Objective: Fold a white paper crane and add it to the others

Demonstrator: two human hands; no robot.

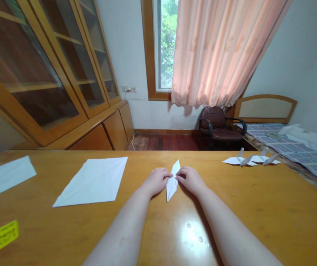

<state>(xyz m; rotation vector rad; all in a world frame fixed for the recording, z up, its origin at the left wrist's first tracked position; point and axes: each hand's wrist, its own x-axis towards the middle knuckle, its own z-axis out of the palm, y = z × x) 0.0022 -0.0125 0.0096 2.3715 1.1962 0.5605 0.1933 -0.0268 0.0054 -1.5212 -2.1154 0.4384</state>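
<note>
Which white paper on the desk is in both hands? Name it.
The narrow, pointed folded paper in the middle, pinched between the left hand and the right hand. The flat sheet to the left and the folded pieces at far right lie untouched.

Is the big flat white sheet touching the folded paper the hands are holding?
Apart. The head view shows bare table between the flat sheet and the folded paper.

Daylight is coming through a narrow window in the white wall, a pink curtain hanging beside it. A glass-fronted cabinet is lining the left side. A dark chair is standing on the red-brown wood floor, next to a bed with a checked cover.
</note>
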